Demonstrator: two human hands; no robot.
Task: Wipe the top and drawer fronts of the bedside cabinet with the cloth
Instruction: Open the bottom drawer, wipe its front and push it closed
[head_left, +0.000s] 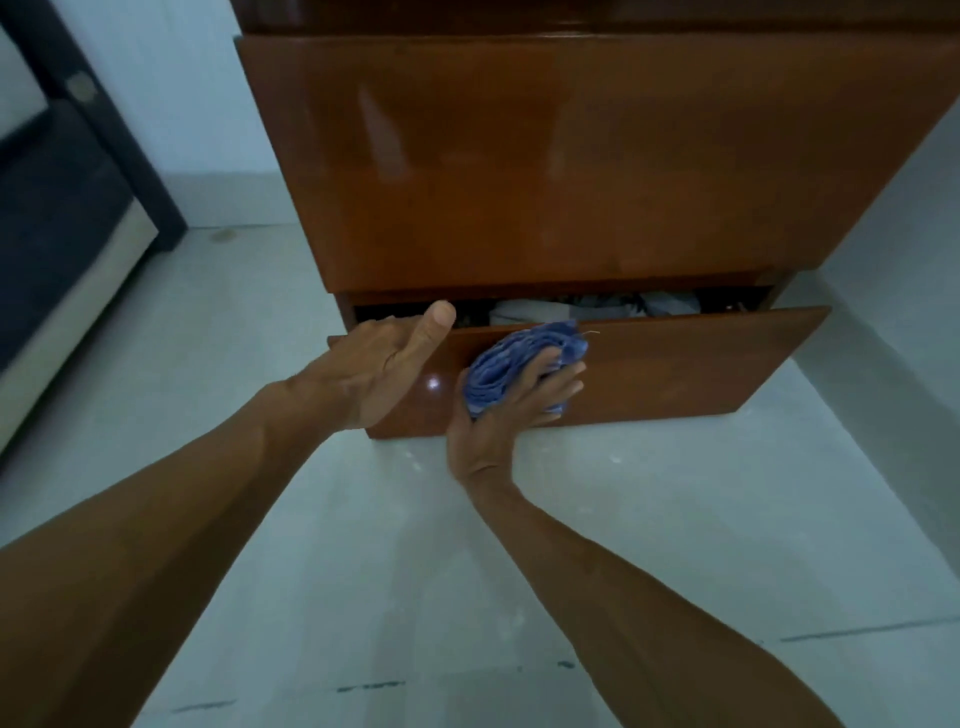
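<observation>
The bedside cabinet (571, 156) is glossy brown wood, with a tall upper drawer front and a lower drawer (675, 364) pulled partly out. My right hand (509, 415) presses a bunched blue cloth (519, 364) flat against the lower drawer front, left of its middle. My left hand (384, 364) rests at the left end of that drawer front, palm against it, thumb raised over the top edge. The cabinet top is out of view.
Folded grey and white clothes (571, 309) show inside the drawer gap. Pale floor tiles (363, 571) lie below. A dark bed frame with a light base (78, 234) stands at the left. A white wall (909, 260) runs along the right.
</observation>
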